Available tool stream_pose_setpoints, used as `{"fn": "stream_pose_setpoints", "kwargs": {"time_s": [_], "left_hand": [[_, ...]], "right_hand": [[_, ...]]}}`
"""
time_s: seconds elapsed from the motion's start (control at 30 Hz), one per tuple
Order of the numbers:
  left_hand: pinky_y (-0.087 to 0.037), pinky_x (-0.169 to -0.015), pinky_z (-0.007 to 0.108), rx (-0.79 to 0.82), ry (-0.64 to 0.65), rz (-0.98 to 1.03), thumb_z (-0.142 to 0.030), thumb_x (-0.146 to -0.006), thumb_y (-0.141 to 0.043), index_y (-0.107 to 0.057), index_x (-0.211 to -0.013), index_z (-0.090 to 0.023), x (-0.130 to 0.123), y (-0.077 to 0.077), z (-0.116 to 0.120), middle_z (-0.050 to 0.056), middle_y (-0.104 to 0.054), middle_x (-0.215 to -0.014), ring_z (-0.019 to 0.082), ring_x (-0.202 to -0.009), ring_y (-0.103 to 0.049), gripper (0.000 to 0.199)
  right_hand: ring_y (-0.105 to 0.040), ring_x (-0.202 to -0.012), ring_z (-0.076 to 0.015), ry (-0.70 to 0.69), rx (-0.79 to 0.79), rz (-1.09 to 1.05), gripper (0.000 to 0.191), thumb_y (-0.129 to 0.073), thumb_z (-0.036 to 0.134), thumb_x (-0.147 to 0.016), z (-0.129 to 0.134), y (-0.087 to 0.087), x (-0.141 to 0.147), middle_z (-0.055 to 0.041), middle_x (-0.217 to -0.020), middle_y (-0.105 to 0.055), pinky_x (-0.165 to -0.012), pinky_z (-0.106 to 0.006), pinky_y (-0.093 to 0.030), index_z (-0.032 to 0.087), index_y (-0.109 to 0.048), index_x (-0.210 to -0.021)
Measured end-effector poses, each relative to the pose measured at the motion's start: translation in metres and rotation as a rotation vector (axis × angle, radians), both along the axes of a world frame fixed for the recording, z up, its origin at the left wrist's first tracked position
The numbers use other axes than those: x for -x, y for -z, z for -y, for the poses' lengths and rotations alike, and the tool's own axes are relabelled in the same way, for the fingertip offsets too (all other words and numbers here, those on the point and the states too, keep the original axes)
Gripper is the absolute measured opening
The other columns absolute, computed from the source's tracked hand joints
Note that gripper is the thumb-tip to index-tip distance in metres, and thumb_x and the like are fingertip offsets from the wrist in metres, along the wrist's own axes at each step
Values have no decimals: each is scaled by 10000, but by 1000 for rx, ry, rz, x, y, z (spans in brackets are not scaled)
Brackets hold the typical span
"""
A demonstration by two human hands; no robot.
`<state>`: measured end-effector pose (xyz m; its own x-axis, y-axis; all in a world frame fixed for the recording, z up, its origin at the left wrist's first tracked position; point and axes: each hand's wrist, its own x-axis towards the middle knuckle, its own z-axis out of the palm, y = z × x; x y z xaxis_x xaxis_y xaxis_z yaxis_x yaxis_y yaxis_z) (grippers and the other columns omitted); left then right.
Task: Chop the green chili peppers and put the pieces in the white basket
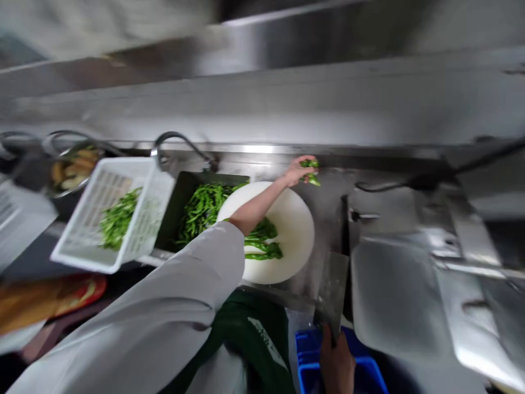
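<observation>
My left hand (pixel 295 172) reaches past the far right edge of the round white cutting board (pixel 297 235), closed around some green pepper pieces (pixel 310 164) above the steel counter. Several long green peppers (pixel 264 251) lie on the board under my left forearm, which hides part of them. Low on the right, my right hand (pixel 337 364) grips the handle of a cleaver (pixel 334 282). The cleaver's broad blade points away from me, to the right of the board and apart from it.
A dark tub of long green peppers (pixel 205 210) stands left of the board. Beyond it are a white basket (pixel 88 219) with cut greens and a bowl (pixel 68 191) of brownish food. A blue crate (pixel 307 350) sits below; a metal lid (pixel 397 295) lies right.
</observation>
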<state>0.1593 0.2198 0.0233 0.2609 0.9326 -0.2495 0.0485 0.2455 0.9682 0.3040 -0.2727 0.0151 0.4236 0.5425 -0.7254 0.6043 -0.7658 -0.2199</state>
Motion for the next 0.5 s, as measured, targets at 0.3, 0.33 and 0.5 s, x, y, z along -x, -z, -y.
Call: {"fn": "stream_pose_setpoints", "kwargs": {"time_s": [0.3, 0.33, 0.5], "left_hand": [[-483, -517, 159, 152, -666, 713, -204, -624, -879, -612, -1045, -198, 272, -57, 268, 19, -666, -914, 80, -624, -624, 499], [-457, -487, 143, 165, -828, 738, -167, -618, -865, -601, -1023, -201, 302, -50, 312, 26, -670, -923, 91, -644, -636, 484], [-164, -316, 87, 249, -1553, 785, -82, -769, -709, -497, -872, -194, 407, -17, 525, -71, -515, -652, 8, -390, -372, 260]], "right_hand": [[-728, -848, -403, -522, -222, 134, 406, -246, 615, -877, -144, 18, 22, -195, -774, -672, -782, -506, -546, 349, -540, -789], [-728, -837, -406, -564, -248, 151, 382, -247, 618, -865, -151, 23, 27, -186, -714, -639, -778, -517, -541, 367, -508, -742], [-728, -862, -417, -728, -383, 298, 343, -250, 588, -828, -157, 47, 35, -169, -588, -518, -749, -551, -509, 410, -519, -710]]}}
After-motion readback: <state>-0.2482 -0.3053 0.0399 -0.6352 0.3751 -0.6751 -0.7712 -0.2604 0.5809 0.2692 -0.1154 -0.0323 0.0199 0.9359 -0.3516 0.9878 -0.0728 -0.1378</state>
